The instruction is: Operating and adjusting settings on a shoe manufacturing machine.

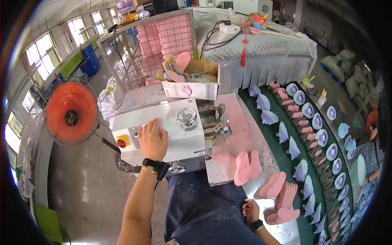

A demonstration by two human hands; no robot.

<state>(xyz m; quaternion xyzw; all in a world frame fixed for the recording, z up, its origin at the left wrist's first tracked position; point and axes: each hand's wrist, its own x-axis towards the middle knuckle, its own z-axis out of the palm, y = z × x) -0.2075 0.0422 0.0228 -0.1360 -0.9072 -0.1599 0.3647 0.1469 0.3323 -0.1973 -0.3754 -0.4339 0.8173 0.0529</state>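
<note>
My left hand [153, 139] lies on the white top of a machine [169, 122], its fingers stretched out and nothing in them. A round metal handwheel [186, 117] is to the right of it, and a red and yellow switch [122, 141] to the left. My right hand [250, 210] rests beside my dark apron [204, 208], loosely closed, with nothing visible in it. Nearest to that hand are stacks of pink shoe soles [287, 196] on a pale surface. Two more pink soles [242, 168] lie on the dusty plate right of the machine.
Behind the machine stands a cardboard box [192, 90] with brushes and string. An orange fan [70, 116] is at the left. A green conveyor [271, 132] carries rows of purple-and-white pieces [301, 170] and pink soles at the right. Pink pieces fill a wire cage [165, 38].
</note>
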